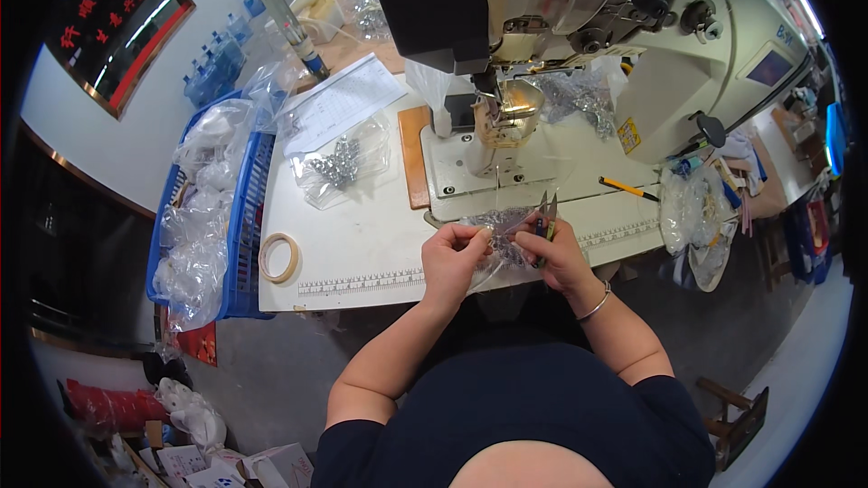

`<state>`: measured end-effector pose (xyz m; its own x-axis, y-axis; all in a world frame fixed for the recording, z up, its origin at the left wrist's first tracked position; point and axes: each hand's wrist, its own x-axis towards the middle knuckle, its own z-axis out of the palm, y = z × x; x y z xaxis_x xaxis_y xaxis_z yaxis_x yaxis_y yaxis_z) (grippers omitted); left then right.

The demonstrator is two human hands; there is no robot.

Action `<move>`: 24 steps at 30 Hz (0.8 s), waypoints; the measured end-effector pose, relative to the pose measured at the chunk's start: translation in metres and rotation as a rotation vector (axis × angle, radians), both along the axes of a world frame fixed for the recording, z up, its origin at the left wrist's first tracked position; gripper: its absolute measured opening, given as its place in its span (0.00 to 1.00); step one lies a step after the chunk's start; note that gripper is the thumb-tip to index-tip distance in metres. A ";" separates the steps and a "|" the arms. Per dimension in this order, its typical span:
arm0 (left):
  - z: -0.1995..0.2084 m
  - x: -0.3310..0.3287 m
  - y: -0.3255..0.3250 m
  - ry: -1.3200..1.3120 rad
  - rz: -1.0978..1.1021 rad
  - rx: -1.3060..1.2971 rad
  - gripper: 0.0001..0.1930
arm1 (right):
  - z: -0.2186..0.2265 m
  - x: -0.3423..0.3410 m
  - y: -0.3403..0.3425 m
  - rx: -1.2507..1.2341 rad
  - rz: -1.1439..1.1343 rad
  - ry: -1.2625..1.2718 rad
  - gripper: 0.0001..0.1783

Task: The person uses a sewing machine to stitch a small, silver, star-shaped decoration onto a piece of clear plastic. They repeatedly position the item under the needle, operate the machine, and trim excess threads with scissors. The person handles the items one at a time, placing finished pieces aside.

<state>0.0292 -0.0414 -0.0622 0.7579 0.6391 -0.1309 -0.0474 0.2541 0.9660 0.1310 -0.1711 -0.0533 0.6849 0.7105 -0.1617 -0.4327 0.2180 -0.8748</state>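
Where the front edge of the white table (362, 248) is curved across the middle of the frame, both hands are held close to it. Bare tabletop is found between the left hand (455, 259) and the roll of tan tape (294, 262), near the table's left corner. Less room is given above the fingers, since the sewing machine (705, 50) is set there with its flat base. A small open patch is seen to the right, below the yellow pen-like tool (628, 188).

The thread snips (545, 226) are held in the right hand (559, 258), right of the frame's middle. Their blades are pointed to the top of the frame, a bit apart at the tips, and their long axis is run nearly up and down. The left thumb and finger are pinched together; what is pinched is too small to be told. Between the hands, a clear bag of silvery bits (500, 221) is spread out.

A ruler strip (362, 284) is fixed along the table's front edge. Higher up, a white paper sheet (344, 101) is laid flat, with another silvery bag (336, 165) just below it. A blue basket (242, 248) is filled with clear plastic at the left. Blue water jugs (217, 63) are lined up by the wall, upper left, and a dark wooden stool (740, 416) is stood on the grey floor (280, 352), lower right.
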 end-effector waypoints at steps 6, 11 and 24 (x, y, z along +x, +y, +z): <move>-0.010 0.000 -0.006 0.001 -0.023 0.082 0.07 | -0.009 0.000 0.004 -0.126 -0.014 -0.082 0.17; -0.018 -0.003 0.002 -0.093 -0.116 0.006 0.16 | -0.008 0.004 0.003 -0.065 0.021 -0.051 0.21; -0.007 -0.008 0.013 -0.086 -0.468 -0.314 0.22 | 0.005 0.008 0.005 -0.167 0.135 -0.174 0.28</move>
<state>0.0213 -0.0281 -0.0687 0.9672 0.1732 -0.1856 0.0638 0.5417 0.8381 0.1389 -0.1665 -0.0482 0.6138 0.7704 -0.1725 -0.2880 0.0150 -0.9575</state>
